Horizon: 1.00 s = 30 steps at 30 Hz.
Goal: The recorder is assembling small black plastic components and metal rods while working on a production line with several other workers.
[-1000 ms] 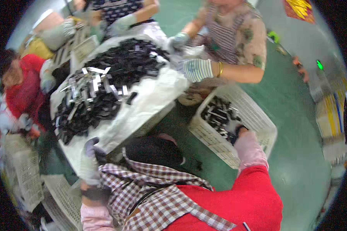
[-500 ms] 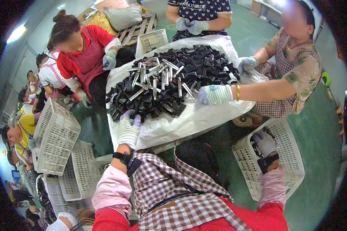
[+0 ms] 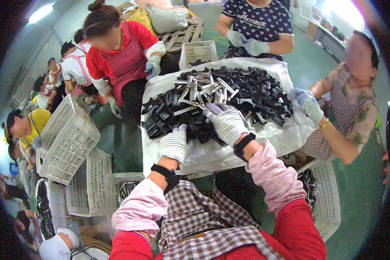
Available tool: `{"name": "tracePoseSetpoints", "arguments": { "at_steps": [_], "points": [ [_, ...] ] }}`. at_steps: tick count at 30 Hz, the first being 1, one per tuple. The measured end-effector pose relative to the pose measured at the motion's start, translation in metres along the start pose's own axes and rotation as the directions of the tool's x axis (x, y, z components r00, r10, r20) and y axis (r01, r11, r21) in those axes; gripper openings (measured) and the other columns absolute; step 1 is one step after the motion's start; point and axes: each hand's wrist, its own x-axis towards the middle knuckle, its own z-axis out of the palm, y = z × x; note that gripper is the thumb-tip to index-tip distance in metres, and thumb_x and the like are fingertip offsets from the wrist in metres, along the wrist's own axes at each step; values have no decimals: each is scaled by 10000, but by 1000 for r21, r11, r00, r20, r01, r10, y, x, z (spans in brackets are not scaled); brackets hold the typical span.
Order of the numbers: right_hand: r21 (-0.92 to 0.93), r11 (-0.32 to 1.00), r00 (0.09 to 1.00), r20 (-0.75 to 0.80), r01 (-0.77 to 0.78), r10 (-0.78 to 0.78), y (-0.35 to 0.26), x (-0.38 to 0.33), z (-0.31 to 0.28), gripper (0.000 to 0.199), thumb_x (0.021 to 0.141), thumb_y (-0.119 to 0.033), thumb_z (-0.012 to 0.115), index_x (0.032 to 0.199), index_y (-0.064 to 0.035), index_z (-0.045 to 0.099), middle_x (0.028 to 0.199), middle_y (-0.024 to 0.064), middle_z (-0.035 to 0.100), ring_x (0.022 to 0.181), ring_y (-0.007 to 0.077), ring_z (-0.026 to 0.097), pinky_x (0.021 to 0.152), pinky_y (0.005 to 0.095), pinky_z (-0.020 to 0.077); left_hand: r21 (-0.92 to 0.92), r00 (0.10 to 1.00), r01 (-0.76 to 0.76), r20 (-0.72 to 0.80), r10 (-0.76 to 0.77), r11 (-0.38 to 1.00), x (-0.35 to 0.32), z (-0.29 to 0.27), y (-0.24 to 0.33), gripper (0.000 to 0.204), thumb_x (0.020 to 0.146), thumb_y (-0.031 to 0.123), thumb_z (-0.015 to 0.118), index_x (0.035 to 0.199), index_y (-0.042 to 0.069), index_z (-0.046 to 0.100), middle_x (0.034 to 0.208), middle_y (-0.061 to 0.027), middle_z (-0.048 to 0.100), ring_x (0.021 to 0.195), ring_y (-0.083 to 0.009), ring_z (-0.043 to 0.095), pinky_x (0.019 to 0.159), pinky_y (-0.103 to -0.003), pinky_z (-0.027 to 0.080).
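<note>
Your left hand [image 3: 174,144] rests loose, grip released, at the near edge of the pile of black parts [image 3: 229,102] on the white-covered tabletop [image 3: 212,156]. Your right hand [image 3: 226,122] lies spread on the pile, grasping nothing.

Both hands gloved: left grip [image 3: 175,144] and right grip [image 3: 226,122] each in a white knit glove with fine grey stripes, ribbed across the back and fingers. Black strap around each wrist, left strap [image 3: 165,176] and right strap [image 3: 243,146], sitting just above a loose pale pink oversleeve gathered at both ends, left oversleeve [image 3: 141,207], right oversleeve [image 3: 275,176]. Red top [image 3: 295,236] at the upper arms and shoulders; checked apron [image 3: 195,221] in dark brown and white over the chest.
</note>
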Motion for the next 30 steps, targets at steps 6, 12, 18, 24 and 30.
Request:
{"name": "tracePoseSetpoints", "arguments": {
  "at_steps": [6,12,18,24,30],
  "points": [
    [-268,957,987,141,113,-77,-12,39,6,252,826,-95,503,1042,-138,624,1149,58,616,972,287,620,789,406,487,-110,998,60,14,-58,992,-13,15,-29,483,773,306,651,1148,24,538,957,-243,639,846,-397,638,745,-482,516],
    [-289,956,998,40,54,-44,10,25,3,225,741,-128,633,964,-151,617,1054,56,626,916,288,608,762,426,474,-129,996,81,-10,-83,988,14,38,5,370,814,241,602,1078,-15,559,959,-241,655,880,-384,654,752,-467,528],
    [107,994,960,-281,19,12,-4,10,-28,386,669,-59,735,1028,-119,609,1103,93,622,987,333,583,847,444,465,-253,978,208,43,-204,945,-6,13,-18,346,877,200,535,1121,-45,516,856,-216,678,792,-380,668,641,-495,516],
    [544,772,914,-19,-330,405,-15,-47,-45,253,842,-8,635,1094,-4,607,1050,114,652,968,209,611,839,335,498,-463,978,47,-159,-135,885,-19,-7,4,278,877,223,559,1064,18,575,898,-236,661,799,-402,645,694,-478,514],
    [833,516,960,62,-201,273,-81,-74,-64,278,864,-13,595,1142,4,588,1039,87,634,908,203,590,824,332,480,-987,977,145,131,-170,75,-71,-19,34,384,890,353,576,1128,52,579,1032,-142,629,966,-266,583,864,-365,477]
  ]
}}
